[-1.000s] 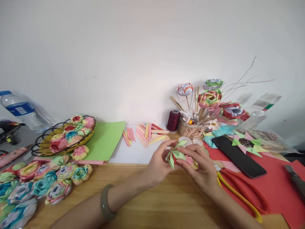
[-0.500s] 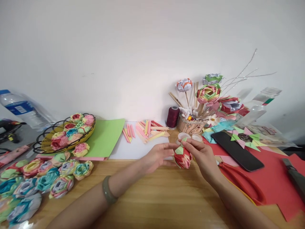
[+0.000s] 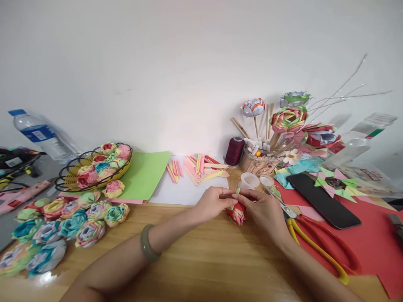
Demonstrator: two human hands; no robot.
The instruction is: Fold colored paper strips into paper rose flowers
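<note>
Between my two hands, low over the wooden table, is a red and pink paper flower [image 3: 238, 214] with green paper at its upper end. My left hand [image 3: 214, 203] is closed, its thumb and fingertips pinching the flower's upper left side. From the other side my right hand [image 3: 260, 206] pinches the green paper at the top, its fingers meeting those of the left. The fingertips partly hide the green paper. Just right of my right hand lie scissors [image 3: 317, 241] with red and yellow handles.
Paper flowers [image 3: 74, 224] cover the table's left side, beside a yellow basket [image 3: 71, 179] of more. Folded paper strips [image 3: 198, 167] lie on white paper ahead. Behind my right hand stand a thread spool [image 3: 234, 151], small cups [image 3: 249, 180] and a flower holder [image 3: 260, 162]. A phone [image 3: 324, 201] rests on red paper.
My left hand has moved in from the flower's side and closed beside my right fingertips at the green paper. The view has shifted, showing more of the scissors.
</note>
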